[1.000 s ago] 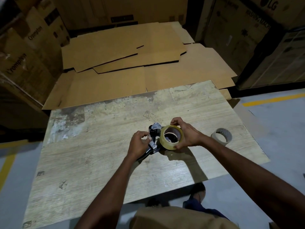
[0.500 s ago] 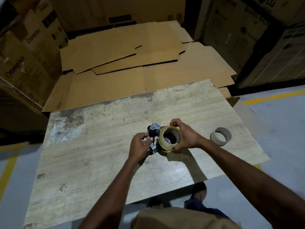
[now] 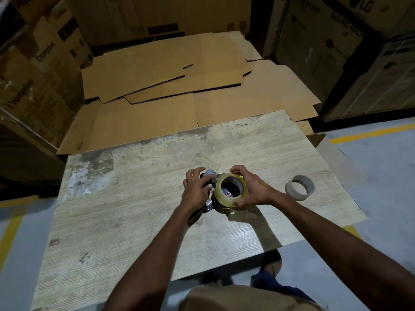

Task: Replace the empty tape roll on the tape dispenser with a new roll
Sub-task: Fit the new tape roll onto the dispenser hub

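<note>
A full roll of clear yellowish tape (image 3: 222, 198) sits tilted against a black-and-metal tape dispenser (image 3: 209, 202) lying mid-bench (image 3: 134, 198), the hub visible through its hole. An empty cardboard core (image 3: 296, 192) lies flat well apart to the right.

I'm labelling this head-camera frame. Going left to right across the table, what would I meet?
left hand → tape dispenser → new tape roll → right hand → empty tape roll, standing apart near the table's right edge.
</note>
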Motion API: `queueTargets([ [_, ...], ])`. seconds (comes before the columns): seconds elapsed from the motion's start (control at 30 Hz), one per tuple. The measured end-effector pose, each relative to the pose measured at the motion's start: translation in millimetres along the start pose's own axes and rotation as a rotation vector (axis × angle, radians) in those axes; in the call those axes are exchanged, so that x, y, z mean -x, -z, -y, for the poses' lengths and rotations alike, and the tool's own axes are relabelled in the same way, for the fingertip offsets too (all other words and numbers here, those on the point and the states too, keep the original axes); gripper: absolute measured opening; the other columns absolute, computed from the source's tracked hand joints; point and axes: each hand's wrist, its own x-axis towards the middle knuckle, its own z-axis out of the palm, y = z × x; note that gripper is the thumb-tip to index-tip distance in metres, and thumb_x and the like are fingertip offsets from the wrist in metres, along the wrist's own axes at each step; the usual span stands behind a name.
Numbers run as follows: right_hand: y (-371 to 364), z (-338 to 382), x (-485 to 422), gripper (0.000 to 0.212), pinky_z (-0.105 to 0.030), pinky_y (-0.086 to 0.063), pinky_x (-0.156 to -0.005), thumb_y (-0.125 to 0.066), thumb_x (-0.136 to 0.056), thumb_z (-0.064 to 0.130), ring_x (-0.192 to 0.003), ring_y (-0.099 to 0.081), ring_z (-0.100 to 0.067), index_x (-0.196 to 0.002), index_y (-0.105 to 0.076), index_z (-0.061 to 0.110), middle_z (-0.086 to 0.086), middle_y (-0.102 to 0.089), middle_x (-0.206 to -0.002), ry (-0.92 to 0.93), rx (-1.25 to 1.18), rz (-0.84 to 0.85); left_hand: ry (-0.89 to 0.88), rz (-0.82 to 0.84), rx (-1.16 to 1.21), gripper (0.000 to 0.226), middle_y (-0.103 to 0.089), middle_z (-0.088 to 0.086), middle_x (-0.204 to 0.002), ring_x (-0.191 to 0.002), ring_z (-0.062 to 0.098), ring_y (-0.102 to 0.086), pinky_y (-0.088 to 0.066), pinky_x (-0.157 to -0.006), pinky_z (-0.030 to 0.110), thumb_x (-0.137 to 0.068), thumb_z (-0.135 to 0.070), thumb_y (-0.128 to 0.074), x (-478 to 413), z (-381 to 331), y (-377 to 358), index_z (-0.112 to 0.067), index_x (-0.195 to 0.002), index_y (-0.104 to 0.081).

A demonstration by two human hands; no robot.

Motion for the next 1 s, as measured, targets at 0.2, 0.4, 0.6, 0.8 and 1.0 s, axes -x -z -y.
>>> queueTargets([
  [0.2,2,1,-1,0.112,-0.026,-0.048,-0.103,-0.098,-0.057,0.034,-0.126,-0.052,-0.014,-0.143,-0.027,0.031,0.001,-0.05,-0.139,0.002,0.005,0.013,-0.064,0.061,0.055,0.025,-0.048,-0.001,-0.135,-0.135,0.019,-0.024,-0.016,-0.104,0.035,-0.099,-0.014,-0.067,-20,-6,0,-0.027,-0.117,-0.076],
  [0.4,-1,-2,0,0.115,-0.013,-0.041,-0.101,-0.099,-0.056,0.033,-0.13,-0.05,-0.011,-0.147,-0.028,0.027,0.004,-0.049,-0.141,-0.002,0.007,-0.008,-0.014,-0.029,0.142,0.014,-0.058,-0.002,-0.109,-0.114,0.01,-0.029,-0.019,-0.092,0.033,-0.094,-0.014,-0.069,-23,-7,-5,-0.022,-0.098,-0.08],
  [0.6,-5,6,-1,0.118,-0.034,-0.051,-0.102,-0.095,-0.056,0.035,-0.124,-0.056,-0.019,-0.15,-0.024,0.03,0.0,-0.053,-0.14,-0.007,0.043,0.007,-0.028,-0.014,0.114,0.015,-0.063,-0.002,-0.107,-0.116,0.018,-0.036,-0.022,-0.089,0.036,-0.096,-0.011,-0.064,-24,-6,-9,-0.019,-0.092,-0.075],
  [0.8,-3,10,-5,0.128,-0.031,-0.045,-0.104,-0.1,-0.054,0.032,-0.132,-0.053,-0.027,-0.152,-0.018,0.03,-0.012,-0.051,-0.148,-0.062,0.057,0.009,-0.039,0.021,0.064,0.015,-0.054,-0.007,-0.105,-0.112,0.017,-0.035,-0.02,-0.084,0.036,-0.101,-0.011,-0.059,-27,-2,-9,-0.015,-0.092,-0.071],
  [1.0,-1,9,-6,0.129,-0.029,-0.046,-0.1,-0.101,-0.051,0.033,-0.126,-0.055,-0.025,-0.149,-0.018,0.033,-0.009,-0.054,-0.142,-0.098,0.061,0.012,-0.048,0.053,-0.004,0.018,-0.047,-0.008,-0.104,-0.115,0.022,-0.036,-0.02,-0.082,0.036,-0.103,-0.009,-0.055,-31,-1,-10,-0.015,-0.092,-0.068],
])
